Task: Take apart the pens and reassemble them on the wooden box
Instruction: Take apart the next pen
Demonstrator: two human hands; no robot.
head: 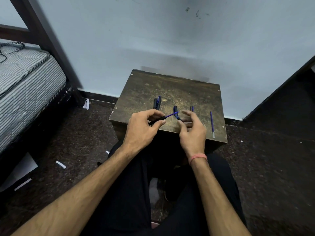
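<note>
A dark wooden box (187,89) stands against the wall in front of me. My left hand (143,128) pinches a black pen barrel (157,120) with a blue refill (172,114) sticking out of it toward the right. My right hand (191,130) hovers blurred just right of the refill's tip, fingers curled around a small dark blue pen piece (179,118). Two dark pens (157,102) lie side by side on the box behind my left hand. A dark blue cap (175,109) lies mid-box, small pieces (192,108) sit beyond my right hand, and a loose blue refill (212,124) lies at the right.
A striped mattress (25,79) on a dark bed frame (44,33) fills the left. The pale blue wall (170,40) rises right behind the box. Paper scraps (60,164) lie on the dark speckled floor. My black-trousered legs are below the box.
</note>
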